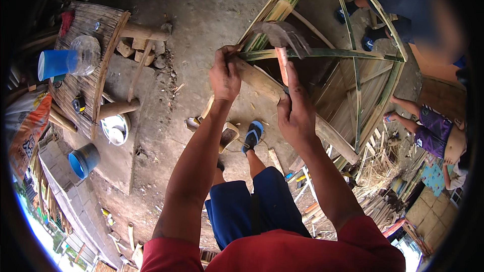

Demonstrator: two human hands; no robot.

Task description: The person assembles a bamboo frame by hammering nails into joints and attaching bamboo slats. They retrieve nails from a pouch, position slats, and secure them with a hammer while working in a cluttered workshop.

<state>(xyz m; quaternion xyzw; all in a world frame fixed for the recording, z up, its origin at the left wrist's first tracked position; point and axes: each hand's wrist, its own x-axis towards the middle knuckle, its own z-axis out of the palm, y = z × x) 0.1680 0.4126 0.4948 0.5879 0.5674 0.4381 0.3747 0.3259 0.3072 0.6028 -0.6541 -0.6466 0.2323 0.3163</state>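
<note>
My right hand [297, 118] is wrapped round the orange handle of a claw hammer [281, 65]. The hammer's dark head is raised in front of a green split-bamboo strip [322, 53] that runs across the frame. At that strip's left end, my left hand [225, 76] is closed with its fingertips against the bamboo; whether a nail is pinched there cannot be made out. Both hands are at a bamboo frame [358, 100] of poles and slats. A thick bamboo pole [335, 136] forms its near side, just beyond my right hand.
On the left, a bamboo-slat bench [83, 85] bears a blue container [58, 64], a clear plastic jug [86, 55] and a tape measure [78, 104]. A blue bucket [84, 161] stands below it. People are at the right, near bamboo shavings [380, 166].
</note>
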